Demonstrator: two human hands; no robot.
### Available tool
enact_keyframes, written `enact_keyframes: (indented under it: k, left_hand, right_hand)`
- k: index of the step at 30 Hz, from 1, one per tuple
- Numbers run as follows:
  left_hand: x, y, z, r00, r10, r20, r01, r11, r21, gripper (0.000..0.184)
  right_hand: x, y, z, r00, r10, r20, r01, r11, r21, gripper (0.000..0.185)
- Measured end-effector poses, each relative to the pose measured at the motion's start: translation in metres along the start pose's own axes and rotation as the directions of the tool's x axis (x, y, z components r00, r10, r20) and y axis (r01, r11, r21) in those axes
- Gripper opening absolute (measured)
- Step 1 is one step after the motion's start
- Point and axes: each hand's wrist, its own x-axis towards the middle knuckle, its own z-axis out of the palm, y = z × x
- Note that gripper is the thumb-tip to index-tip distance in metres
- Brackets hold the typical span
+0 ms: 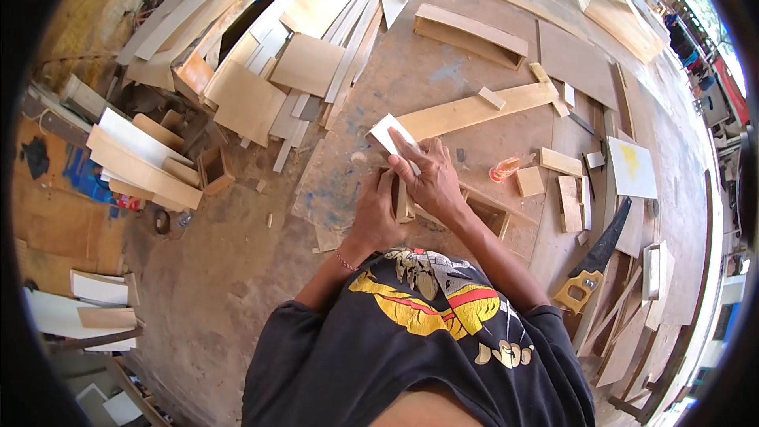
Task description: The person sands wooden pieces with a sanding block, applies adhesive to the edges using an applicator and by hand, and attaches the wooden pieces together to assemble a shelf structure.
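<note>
A black cotton T-shirt with a yellow, red and white print (427,324) lies nearest the camera, its hem by the lower border. At the far left, curved tan and white wooden panels (146,162) lean together on the floor, and a stretch of brown floor (213,269) runs from them to the left arm. Farther up, a heap of flat tan and white boards (304,63) reaches close to the slanting left edge of a brown, blue-stained wooden work surface (344,158). The left hand (375,213) curls beside a tan wooden piece (405,204); I cannot tell how firmly it grips. Just above, a white-faced rectangular block (386,133) is pinched between thumb and fingers of the right hand (435,178), near the end of a long tan plank (482,111). Under the right forearm, upright walls of an open tan wooden frame (494,217) limit the space. Beyond it sit an orange-and-clear plastic bottle (504,170) and a small square tan block (530,182). A black-bladed handsaw with a yellow handle (607,249) lies well apart, at the right.
</note>
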Motion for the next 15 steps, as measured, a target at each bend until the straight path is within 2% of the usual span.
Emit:
enact_keyframes:
  k: [1, 3, 4, 6, 7, 8, 11, 12, 14, 15]
  left_hand:
    - [0.001, -0.002, 0.001, 1.000, 0.005, -0.001, -0.005, 1.000, 0.003, 0.065]
    - [-0.003, -0.007, 0.005, 0.996, 0.004, -0.086, -0.008, 0.999, -0.047, 0.062]
    - [-0.007, -0.014, 0.007, 0.996, -0.002, -0.087, -0.002, 0.999, -0.047, 0.062]
    - [-0.005, -0.025, 0.002, 0.998, 0.064, -0.020, -0.062, 0.995, 0.081, 0.048]
    - [-0.006, -0.025, 0.006, 0.996, 0.067, -0.058, -0.061, 0.993, 0.105, 0.037]
    - [-0.007, -0.025, 0.005, 0.998, -0.049, 0.051, 0.045, 0.997, 0.070, 0.047]
    - [-0.002, 0.004, 0.003, 0.999, 0.039, -0.010, -0.040, 0.998, -0.052, 0.066]
    - [-0.003, 0.005, 0.003, 0.999, 0.041, -0.008, -0.042, 0.998, -0.049, 0.066]
    - [-0.002, 0.004, 0.003, 0.995, 0.103, -0.017, -0.103, 0.995, 0.009, 0.069]
    - [-0.003, 0.006, 0.005, 0.998, -0.017, -0.061, 0.011, 0.996, -0.092, 0.063]
  right_hand:
    - [-0.001, 0.000, 0.001, 1.000, -0.003, -0.005, 0.003, 1.000, 0.001, 0.044]
    - [-0.012, -0.004, 0.002, 0.989, -0.143, -0.030, 0.144, 0.989, 0.022, 0.045]
    - [-0.026, -0.014, 0.001, 0.984, -0.178, 0.010, 0.178, 0.983, -0.039, 0.046]
    - [-0.038, -0.024, 0.000, 0.963, -0.269, 0.005, 0.269, 0.961, -0.063, 0.047]
    - [-0.036, -0.025, -0.006, 0.968, -0.250, 0.022, 0.250, 0.968, -0.035, 0.048]
    - [-0.032, -0.022, -0.004, 0.973, -0.231, 0.009, 0.231, 0.971, -0.056, 0.048]
    - [-0.004, -0.007, -0.006, 0.996, -0.080, -0.047, 0.075, 0.993, -0.091, 0.046]
    - [-0.001, -0.002, -0.003, 0.998, -0.045, -0.045, 0.044, 0.998, -0.039, 0.045]
    - [-0.005, 0.001, 0.002, 0.989, -0.121, -0.091, 0.110, 0.987, -0.116, 0.046]
    - [-0.011, -0.007, -0.002, 0.989, -0.143, -0.047, 0.140, 0.987, -0.073, 0.047]
